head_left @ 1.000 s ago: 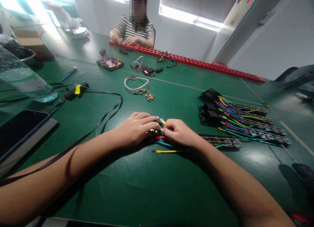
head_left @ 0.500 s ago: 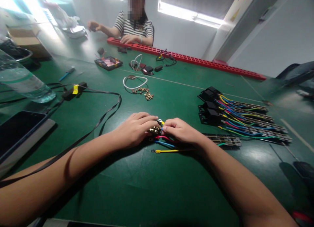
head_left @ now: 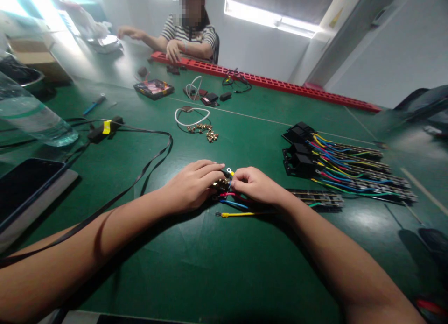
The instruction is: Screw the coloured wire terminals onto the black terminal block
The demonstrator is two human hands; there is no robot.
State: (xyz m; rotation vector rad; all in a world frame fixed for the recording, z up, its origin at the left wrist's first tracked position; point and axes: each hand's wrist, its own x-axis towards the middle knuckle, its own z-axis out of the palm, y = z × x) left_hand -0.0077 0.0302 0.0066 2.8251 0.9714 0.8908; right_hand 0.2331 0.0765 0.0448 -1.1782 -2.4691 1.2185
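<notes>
My left hand point(head_left: 196, 184) is closed around the left end of a terminal block point(head_left: 221, 185) with brass contacts, which its fingers partly cover. The fingers of my right hand point(head_left: 255, 186) pinch a wire just right of those contacts; a little blue shows at the fingertips. A ring terminal point(head_left: 228, 170) with a yellow sleeve sticks up between the hands. Red and blue wires point(head_left: 236, 204) run out beneath my right hand. Nearer me lies a yellow wire point(head_left: 238, 214) with a lug. The long track-like strip point(head_left: 317, 199) continues right, partly hidden under my right forearm.
Several wired strips with black housings point(head_left: 299, 153) lie at the right. Loose brass screws point(head_left: 210, 133) are ahead. At the left are a black cable point(head_left: 154, 160), a phone point(head_left: 28, 188) and a water bottle point(head_left: 35, 118). A person point(head_left: 189, 39) sits across, behind a red rail point(head_left: 266, 79).
My hands stay almost in place around the terminal block, with only slight finger shifts. Across the table, the other person's hands have moved a little to the left.
</notes>
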